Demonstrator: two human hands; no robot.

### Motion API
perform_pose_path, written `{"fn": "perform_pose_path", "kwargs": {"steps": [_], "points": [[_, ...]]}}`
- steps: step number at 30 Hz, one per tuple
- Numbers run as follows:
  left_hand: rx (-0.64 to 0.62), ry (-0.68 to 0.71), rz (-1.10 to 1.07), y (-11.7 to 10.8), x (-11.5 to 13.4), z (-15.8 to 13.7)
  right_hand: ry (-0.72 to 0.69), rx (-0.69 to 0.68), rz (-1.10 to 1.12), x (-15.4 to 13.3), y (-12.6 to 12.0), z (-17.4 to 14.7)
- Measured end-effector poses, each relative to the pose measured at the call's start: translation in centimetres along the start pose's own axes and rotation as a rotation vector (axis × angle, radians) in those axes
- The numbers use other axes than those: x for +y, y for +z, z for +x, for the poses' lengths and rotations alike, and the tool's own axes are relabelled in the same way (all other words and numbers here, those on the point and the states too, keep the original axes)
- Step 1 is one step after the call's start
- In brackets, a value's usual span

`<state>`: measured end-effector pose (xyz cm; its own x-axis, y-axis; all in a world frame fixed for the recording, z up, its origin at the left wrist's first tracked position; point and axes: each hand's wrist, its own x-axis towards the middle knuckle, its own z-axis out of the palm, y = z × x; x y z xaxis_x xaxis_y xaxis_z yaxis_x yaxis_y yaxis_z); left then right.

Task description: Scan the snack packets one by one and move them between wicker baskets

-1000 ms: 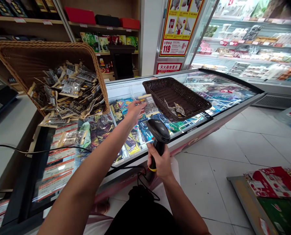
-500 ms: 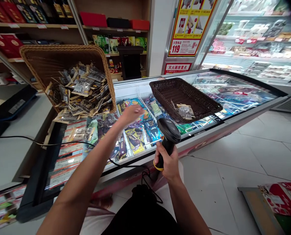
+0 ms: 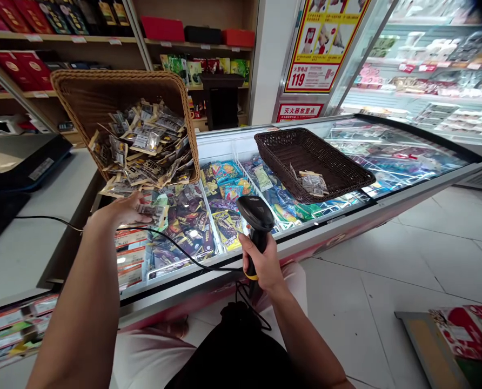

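Observation:
My right hand [image 3: 265,263] is wrapped round the handle of a black barcode scanner [image 3: 256,213] with a yellow trim, held upright in front of the freezer. My left hand [image 3: 121,210] reaches over the freezer's left end with its fingers stretched out. Its fingertips are at a small clear packet [image 3: 155,213] lying on the glass; whether they touch it I cannot tell. Just behind that hand, a tan wicker basket [image 3: 190,129] stands tilted, heaped with small snack packets [image 3: 144,143]. A dark brown wicker basket [image 3: 326,156] rests farther right, with a few similar packets [image 3: 313,183] in its near corner.
Beneath the baskets runs a glass-topped chest freezer [image 3: 261,248] full of colourful frozen packs. The scanner's black cable [image 3: 184,254] crosses it to a grey counter [image 3: 14,248] on the left. Shelves of goods stand behind. A red patterned box [image 3: 463,329] sits low at right.
My left hand has moved left, from above the freezer's middle to the packet by the tan basket. The scanner in my right hand has shifted slightly left.

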<state>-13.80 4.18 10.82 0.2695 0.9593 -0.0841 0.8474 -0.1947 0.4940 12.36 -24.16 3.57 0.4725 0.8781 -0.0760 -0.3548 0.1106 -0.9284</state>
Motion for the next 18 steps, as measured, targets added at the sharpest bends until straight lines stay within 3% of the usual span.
{"fn": "perform_pose_path", "kwargs": {"steps": [4, 7, 12, 18], "points": [[-0.066, 0.091, -0.27, 2.2, 3.2, 0.3, 0.026, -0.09, -0.122, -0.2, -0.5, 0.8], [-0.042, 0.07, -0.655, 4.8, 6.1, 0.3, 0.052, -0.173, -0.223, -0.8, -0.9, 1.0], [-0.019, 0.003, -0.985, 8.4, 9.3, 0.0, 0.08, -0.233, -0.225, -1.5, -0.8, 0.7], [-0.057, -0.031, -1.099, 9.3, 11.0, -0.1, 0.099, -0.247, -0.249, -1.2, -0.6, 0.6]]}}
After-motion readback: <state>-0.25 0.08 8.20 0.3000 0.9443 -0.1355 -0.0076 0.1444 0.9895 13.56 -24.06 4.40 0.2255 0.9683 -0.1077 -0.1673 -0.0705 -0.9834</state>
